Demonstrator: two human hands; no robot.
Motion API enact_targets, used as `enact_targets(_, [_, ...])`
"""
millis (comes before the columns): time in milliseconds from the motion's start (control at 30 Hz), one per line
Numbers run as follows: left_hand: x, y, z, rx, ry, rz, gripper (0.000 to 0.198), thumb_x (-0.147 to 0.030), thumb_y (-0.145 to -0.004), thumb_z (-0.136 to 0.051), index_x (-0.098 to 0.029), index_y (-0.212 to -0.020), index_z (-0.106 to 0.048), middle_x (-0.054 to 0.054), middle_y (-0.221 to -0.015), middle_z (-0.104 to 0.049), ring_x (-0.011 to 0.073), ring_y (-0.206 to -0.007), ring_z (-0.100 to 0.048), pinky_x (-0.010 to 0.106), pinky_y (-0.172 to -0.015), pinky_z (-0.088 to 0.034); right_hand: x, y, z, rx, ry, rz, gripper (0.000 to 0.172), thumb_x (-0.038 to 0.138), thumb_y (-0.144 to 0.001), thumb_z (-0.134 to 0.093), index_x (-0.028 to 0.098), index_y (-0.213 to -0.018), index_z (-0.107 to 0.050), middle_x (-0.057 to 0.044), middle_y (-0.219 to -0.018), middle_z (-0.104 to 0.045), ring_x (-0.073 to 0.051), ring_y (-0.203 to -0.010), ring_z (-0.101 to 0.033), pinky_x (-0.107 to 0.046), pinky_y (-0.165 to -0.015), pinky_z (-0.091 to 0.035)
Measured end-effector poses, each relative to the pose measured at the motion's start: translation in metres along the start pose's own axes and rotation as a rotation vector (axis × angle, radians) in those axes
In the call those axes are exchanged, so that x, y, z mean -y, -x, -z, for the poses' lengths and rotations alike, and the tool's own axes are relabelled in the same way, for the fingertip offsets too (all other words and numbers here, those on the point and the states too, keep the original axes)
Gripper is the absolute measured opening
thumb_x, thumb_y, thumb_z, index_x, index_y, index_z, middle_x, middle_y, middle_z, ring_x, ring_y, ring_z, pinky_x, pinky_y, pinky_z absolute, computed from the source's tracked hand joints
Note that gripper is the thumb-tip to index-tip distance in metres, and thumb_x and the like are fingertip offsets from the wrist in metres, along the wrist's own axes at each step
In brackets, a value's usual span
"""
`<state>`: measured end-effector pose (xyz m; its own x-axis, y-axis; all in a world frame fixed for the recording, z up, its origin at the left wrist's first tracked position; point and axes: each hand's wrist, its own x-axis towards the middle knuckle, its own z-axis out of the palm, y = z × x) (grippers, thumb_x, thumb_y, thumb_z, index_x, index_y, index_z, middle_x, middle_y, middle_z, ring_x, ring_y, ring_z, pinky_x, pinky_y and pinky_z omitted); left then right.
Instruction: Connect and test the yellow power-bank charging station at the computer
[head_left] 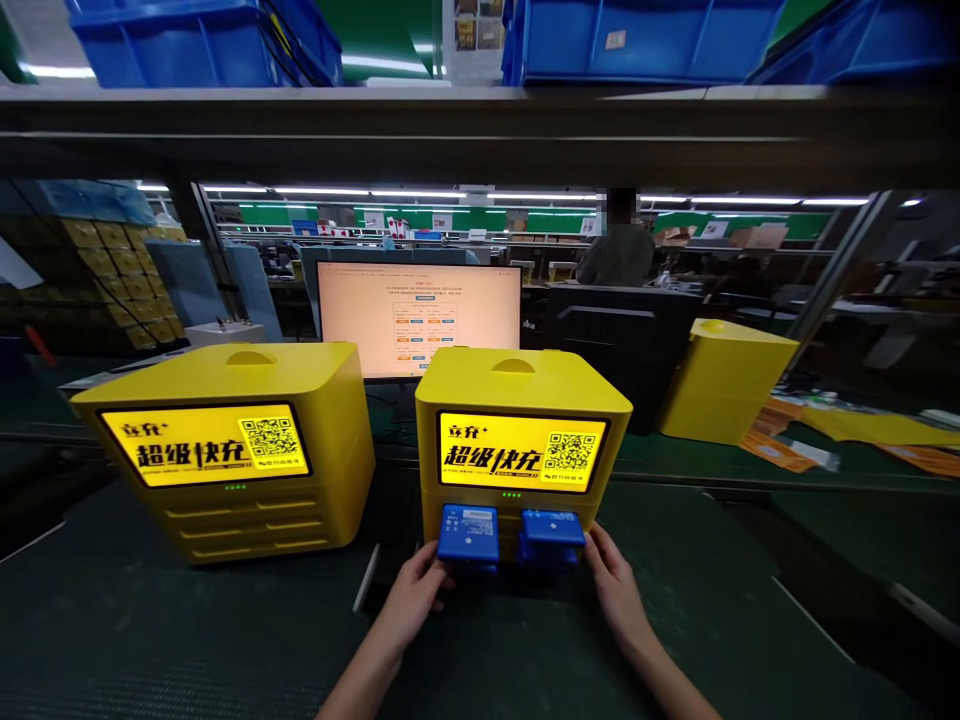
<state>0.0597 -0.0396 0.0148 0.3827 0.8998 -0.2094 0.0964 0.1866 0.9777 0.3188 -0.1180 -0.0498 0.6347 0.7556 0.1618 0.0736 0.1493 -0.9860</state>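
Hands at the front of a yellow box-shaped plastic charging cabinet (523, 400) standing on a dark green surface (187, 630). The cabinet carries a lit yellow screen with black characters and a square code, and green indicator lights beneath it. Two blue rectangular power packs project from its lower front slots, side by side: the left blue pack (468, 532) and the right blue pack (552, 527). The left hand (415, 592) has its fingers curled against the lower edge of the left pack, gripping it. The right hand (616, 585) lies with its fingers against the outer side of the right pack, touching it; whether it grips cannot be told.

A second yellow cabinet (232, 380) of the same make stands well to the left, its front slots showing only yellow faces. A third yellow cabinet (724, 380) stands turned away at the right rear. A lit computer monitor (418, 318) stands behind and between the first two cabinets. Blue plastic bins (645, 40) rest on the overhead shelf; their contents are hidden. A person (616, 250) is at work in the background.
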Motion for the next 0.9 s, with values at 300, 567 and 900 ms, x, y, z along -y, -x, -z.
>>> enact_targets(300, [0.0033,0.0023,-0.0024,0.052,0.059,0.050,0.062,-0.055,-0.068,-0.059,-0.016,-0.115,-0.056,0.011,-0.102,-0.062,0.0208,-0.088,-0.059,0.024,-0.062,-0.045,-0.0050,0.0000,0.0019,-0.016,0.016,-0.029,0.063,0.064,-0.073,-0.061,0.020,-0.118,-0.056,-0.005,-0.123,-0.056,-0.029,-0.119,-0.044,-0.040,-0.105,-0.029])
enact_targets(567, [0.0038,0.0024,-0.0026,0.057,0.048,0.045,0.054,-0.055,-0.069,-0.058,-0.017,-0.107,-0.059,0.010,-0.099,-0.062,0.0204,-0.086,-0.060,0.024,-0.061,-0.044,-0.0060,0.0000,0.0031,-0.020,0.017,-0.043,0.064,0.065,-0.072,-0.062,0.020,-0.118,-0.055,-0.006,-0.124,-0.055,-0.030,-0.121,-0.042,-0.042,-0.107,-0.026])
enact_targets(900, [0.0073,0.0001,-0.0002,0.087,0.095,0.108,0.048,-0.056,-0.063,-0.064,-0.014,-0.085,-0.061,0.005,-0.070,-0.062,0.0149,-0.063,-0.057,0.022,-0.051,-0.041,-0.0064,0.0005,0.0033,-0.016,0.022,-0.037,0.066,0.065,-0.071,-0.061,0.018,-0.117,-0.055,-0.007,-0.122,-0.056,-0.029,-0.121,-0.041,-0.040,-0.104,-0.029])
